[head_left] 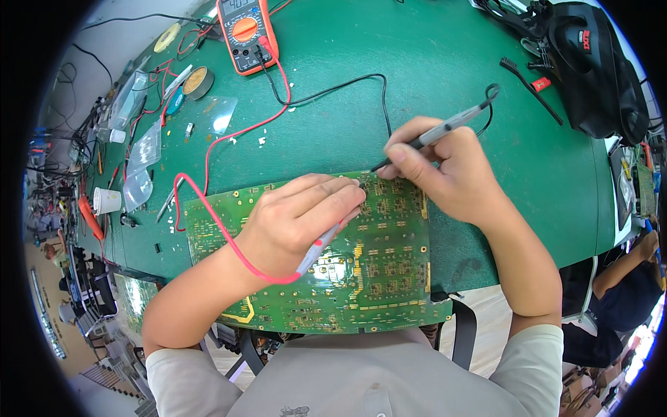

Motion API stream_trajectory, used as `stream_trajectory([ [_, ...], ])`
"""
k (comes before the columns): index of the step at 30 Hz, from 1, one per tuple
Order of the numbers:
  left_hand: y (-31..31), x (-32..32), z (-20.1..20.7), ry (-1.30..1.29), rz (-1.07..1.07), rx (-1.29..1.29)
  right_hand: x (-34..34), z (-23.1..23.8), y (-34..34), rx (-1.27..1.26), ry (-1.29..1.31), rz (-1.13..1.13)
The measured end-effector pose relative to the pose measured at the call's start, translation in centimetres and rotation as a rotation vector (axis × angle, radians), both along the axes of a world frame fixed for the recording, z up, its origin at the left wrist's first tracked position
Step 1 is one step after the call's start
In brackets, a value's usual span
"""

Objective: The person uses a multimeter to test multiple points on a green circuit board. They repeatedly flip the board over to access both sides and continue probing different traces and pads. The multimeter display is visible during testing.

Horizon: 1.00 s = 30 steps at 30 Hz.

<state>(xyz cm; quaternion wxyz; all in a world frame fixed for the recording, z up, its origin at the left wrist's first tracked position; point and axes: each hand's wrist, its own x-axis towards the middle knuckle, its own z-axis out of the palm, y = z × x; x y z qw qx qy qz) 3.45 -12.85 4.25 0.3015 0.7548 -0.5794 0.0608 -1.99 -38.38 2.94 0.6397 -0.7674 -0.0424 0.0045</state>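
A large green circuit board (pixel 333 278) lies at the near edge of the green table, partly over my lap side. My left hand (pixel 302 215) rests over its upper middle, closed round a multimeter probe (pixel 314 256) with a red lead; the probe's tip is hidden under the fingers. My right hand (pixel 441 163) pinches a second multimeter probe (pixel 448 127), grey with a black lead, its tip slanting down to the board's far edge. Both leads run to an orange-rimmed multimeter (pixel 246 35) at the far side, its screen lit.
A black bag (pixel 594 69) and a black brush (pixel 531 90) sit at the far right. Toward the left are a round tin (pixel 199 83), clear plastic bags (pixel 142 163), a white cup (pixel 107 201) and loose wires. Another person's arm (pixel 625 267) shows at the right edge.
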Motion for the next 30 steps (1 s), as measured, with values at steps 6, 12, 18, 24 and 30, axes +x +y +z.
stream_trajectory([
  [6, 0.39, 0.12, -0.48, -0.079, -0.022, -0.006, -0.16, -0.03, -0.47, -0.044, -0.020, -0.012],
  [12, 0.59, 0.06, -0.31, -0.088, -0.032, 0.008, -0.07, -0.07, -0.53, -0.086, -0.005, -0.019],
  [18, 0.66, 0.16, -0.38, -0.080, -0.037, 0.013, 0.04, -0.01, -0.57, -0.093, 0.020, -0.019],
  [24, 0.43, 0.31, -0.45, -0.099, -0.037, 0.009, 0.12, 0.25, -0.59, -0.100, 0.039, -0.010],
  [30, -0.17, 0.55, -0.40, -0.131, -0.042, 0.019, 0.21, 0.47, -0.68, -0.093, 0.015, 0.018],
])
